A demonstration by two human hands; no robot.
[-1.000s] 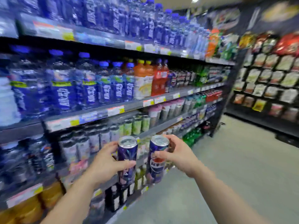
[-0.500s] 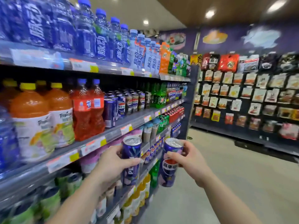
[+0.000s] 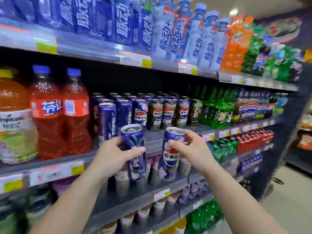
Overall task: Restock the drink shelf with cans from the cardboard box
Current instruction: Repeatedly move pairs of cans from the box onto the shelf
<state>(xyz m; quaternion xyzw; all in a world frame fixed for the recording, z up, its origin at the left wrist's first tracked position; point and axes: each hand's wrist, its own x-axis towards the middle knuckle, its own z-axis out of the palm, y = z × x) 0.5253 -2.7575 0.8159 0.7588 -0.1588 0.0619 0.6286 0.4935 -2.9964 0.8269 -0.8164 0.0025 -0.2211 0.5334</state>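
This is a shop's drinks aisle: tiered shelves (image 3: pixel 118 205) fill the left and centre of the frame, packed with rows of bottles (image 3: pixel 76 114) and cans (image 3: pixel 168 114), yellow-and-white price tags (image 3: pixel 55 171) line the shelf edges, and a second rack (image 3: pixel 305 141) of packaged goods stands at far right.

Both arms reach forward, left hand (image 3: pixel 110 156) and right hand (image 3: pixel 194 150) each gripping.

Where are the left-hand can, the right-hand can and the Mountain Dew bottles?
left-hand can (image 3: pixel 135 141): head view, upper side wall.
right-hand can (image 3: pixel 171 157): head view, logo on side.
Mountain Dew bottles (image 3: pixel 219 115): head view, front label.
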